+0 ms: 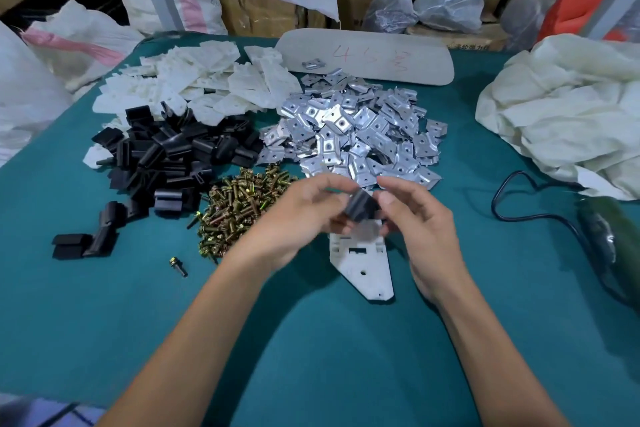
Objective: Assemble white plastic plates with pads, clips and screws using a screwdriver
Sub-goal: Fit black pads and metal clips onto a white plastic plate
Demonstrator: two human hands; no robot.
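I have the black pad pinched between left grip and right grip, just over the white plate's far, wide end, its long axis running toward me.

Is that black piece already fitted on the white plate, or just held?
Held: left hand and right hand pinch the black pad above the far end of the white plate. Blur hides whether they touch.
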